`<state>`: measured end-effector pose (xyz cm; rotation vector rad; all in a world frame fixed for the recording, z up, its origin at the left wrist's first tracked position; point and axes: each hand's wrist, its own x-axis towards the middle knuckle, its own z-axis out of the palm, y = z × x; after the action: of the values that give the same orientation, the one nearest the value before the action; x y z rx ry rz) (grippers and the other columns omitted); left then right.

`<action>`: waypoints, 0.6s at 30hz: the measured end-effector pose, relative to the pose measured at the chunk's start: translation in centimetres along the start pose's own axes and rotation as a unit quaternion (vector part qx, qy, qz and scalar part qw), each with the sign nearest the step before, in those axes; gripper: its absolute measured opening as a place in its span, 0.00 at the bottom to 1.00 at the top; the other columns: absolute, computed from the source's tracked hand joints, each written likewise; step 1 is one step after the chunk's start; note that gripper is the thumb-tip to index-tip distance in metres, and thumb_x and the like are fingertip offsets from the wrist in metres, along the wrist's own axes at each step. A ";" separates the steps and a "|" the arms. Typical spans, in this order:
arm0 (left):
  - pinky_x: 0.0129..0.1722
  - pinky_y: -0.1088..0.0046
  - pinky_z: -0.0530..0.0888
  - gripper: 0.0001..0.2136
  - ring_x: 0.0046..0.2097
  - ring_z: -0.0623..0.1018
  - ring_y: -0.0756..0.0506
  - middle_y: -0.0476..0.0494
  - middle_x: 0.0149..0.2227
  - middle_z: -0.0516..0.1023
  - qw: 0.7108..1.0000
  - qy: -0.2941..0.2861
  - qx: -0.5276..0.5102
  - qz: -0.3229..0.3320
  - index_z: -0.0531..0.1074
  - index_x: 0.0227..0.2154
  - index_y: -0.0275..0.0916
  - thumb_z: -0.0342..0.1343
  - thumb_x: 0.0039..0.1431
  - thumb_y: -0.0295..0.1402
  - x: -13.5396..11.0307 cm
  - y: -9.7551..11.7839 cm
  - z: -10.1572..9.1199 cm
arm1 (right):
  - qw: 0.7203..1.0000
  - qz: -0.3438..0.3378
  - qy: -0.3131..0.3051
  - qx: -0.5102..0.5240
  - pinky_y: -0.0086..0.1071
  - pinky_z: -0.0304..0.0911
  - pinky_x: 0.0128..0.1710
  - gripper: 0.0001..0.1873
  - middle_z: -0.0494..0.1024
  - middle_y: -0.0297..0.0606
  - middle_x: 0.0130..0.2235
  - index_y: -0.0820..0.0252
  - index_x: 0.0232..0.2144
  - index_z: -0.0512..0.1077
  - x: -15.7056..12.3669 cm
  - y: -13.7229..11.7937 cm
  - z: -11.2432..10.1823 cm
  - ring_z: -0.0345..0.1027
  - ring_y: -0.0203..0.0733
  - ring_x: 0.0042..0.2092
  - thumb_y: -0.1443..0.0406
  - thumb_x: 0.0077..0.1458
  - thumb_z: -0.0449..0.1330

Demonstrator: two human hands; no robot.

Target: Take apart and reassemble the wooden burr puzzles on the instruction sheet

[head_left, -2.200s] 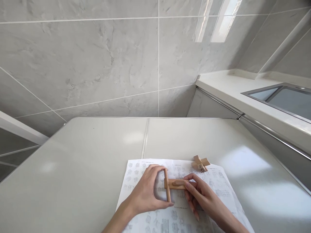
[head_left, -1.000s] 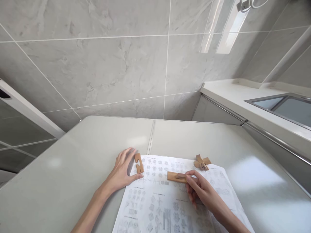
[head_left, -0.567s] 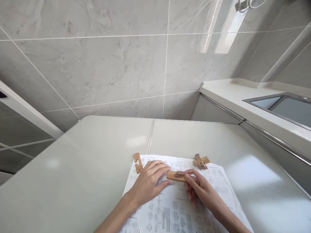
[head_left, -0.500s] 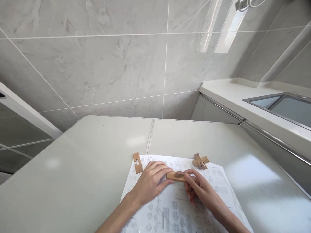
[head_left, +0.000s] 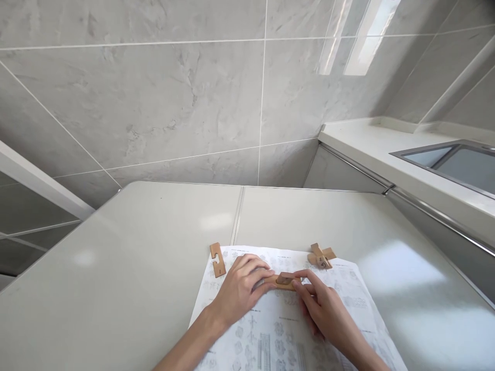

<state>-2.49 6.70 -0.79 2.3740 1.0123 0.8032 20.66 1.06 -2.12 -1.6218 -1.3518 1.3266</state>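
Between my two hands lies a flat wooden puzzle piece (head_left: 286, 286), low over a printed instruction sheet (head_left: 266, 322). A second, darker wooden piece (head_left: 285, 278) sticks up from its middle at a slant. My left hand (head_left: 245, 283) grips the flat piece's left end between thumb and fingers. At the other end, my right hand (head_left: 319, 299) pinches around the upright piece and the flat piece's right end; its fingertips partly hide both. A notched wooden piece (head_left: 218, 260) rests on the sheet's upper left corner. Several crossed wooden pieces (head_left: 322, 256), joined together, sit at the upper right.
The sheet lies on a pale, glossy table (head_left: 127, 268) with a seam (head_left: 238, 216) running away from me. Behind stands a grey tiled wall (head_left: 154, 103). To the right is a white counter (head_left: 359, 139) with a sink (head_left: 456, 162).
My right hand's lower fingers have curled in, and its thumb and index finger have shifted slightly on the pieces. My left hand keeps its hold. The camera view has shifted slightly.
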 end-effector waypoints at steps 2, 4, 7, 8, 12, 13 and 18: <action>0.54 0.55 0.78 0.08 0.54 0.80 0.38 0.43 0.48 0.86 1.000 0.000 0.003 0.000 0.82 0.50 0.45 0.60 0.77 0.39 -0.1 0.0 0.1 | 1.000 0.000 0.006 -0.018 0.30 0.54 0.13 0.24 0.69 0.24 0.19 0.48 0.49 0.72 -0.1 -0.1 0.0 0.61 0.41 0.14 0.40 0.70 0.53; 0.54 0.55 0.78 0.08 0.54 0.80 0.38 0.42 0.49 0.85 1.000 0.000 0.009 -0.001 0.81 0.50 0.45 0.60 0.77 0.38 -0.2 0.0 0.1 | 1.000 0.002 0.008 -0.026 0.30 0.55 0.13 0.23 0.69 0.25 0.19 0.48 0.49 0.74 0.0 0.0 -0.1 0.63 0.42 0.14 0.41 0.70 0.53; 0.53 0.55 0.78 0.08 0.55 0.79 0.37 0.41 0.50 0.84 1.000 -0.001 0.020 -0.003 0.82 0.50 0.45 0.59 0.77 0.38 -0.3 0.1 0.2 | 1.000 0.011 0.003 -0.022 0.30 0.55 0.12 0.23 0.70 0.25 0.20 0.47 0.49 0.75 0.1 0.3 0.0 0.64 0.42 0.15 0.41 0.68 0.56; 0.53 0.54 0.78 0.08 0.55 0.79 0.37 0.41 0.50 0.84 1.000 -0.001 0.023 -0.005 0.82 0.50 0.46 0.59 0.77 0.38 -0.3 0.1 0.2 | 1.000 0.015 0.002 -0.019 0.30 0.55 0.12 0.23 0.71 0.26 0.20 0.47 0.50 0.75 0.1 0.3 0.0 0.64 0.42 0.14 0.41 0.67 0.57; 0.53 0.54 0.78 0.07 0.55 0.79 0.36 0.41 0.51 0.84 0.999 0.000 0.033 -0.008 0.83 0.49 0.46 0.60 0.77 0.37 -0.5 0.0 0.5 | 1.000 0.013 0.002 -0.023 0.29 0.56 0.12 0.21 0.70 0.26 0.20 0.47 0.50 0.78 0.2 0.1 0.0 0.62 0.40 0.14 0.44 0.69 0.57; 0.53 0.54 0.78 0.07 0.56 0.79 0.36 0.41 0.52 0.84 0.999 0.000 0.034 -0.009 0.83 0.49 0.46 0.60 0.77 0.37 -0.5 0.0 0.5 | 1.000 0.014 -0.002 -0.025 0.29 0.56 0.12 0.21 0.70 0.26 0.20 0.46 0.50 0.78 0.2 -0.1 0.0 0.62 0.39 0.14 0.45 0.69 0.56; 0.53 0.54 0.79 0.07 0.56 0.79 0.37 0.41 0.53 0.83 0.999 0.010 0.040 -0.011 0.84 0.48 0.45 0.60 0.77 0.35 -0.6 0.1 0.7 | 0.999 0.018 -0.025 -0.045 0.29 0.55 0.11 0.24 0.70 0.26 0.21 0.47 0.55 0.79 0.1 -0.7 -0.1 0.62 0.40 0.14 0.45 0.70 0.53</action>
<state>-2.31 6.04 -1.47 2.4214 1.0972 0.7936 20.53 1.40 -1.44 -1.6898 -1.4378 1.3527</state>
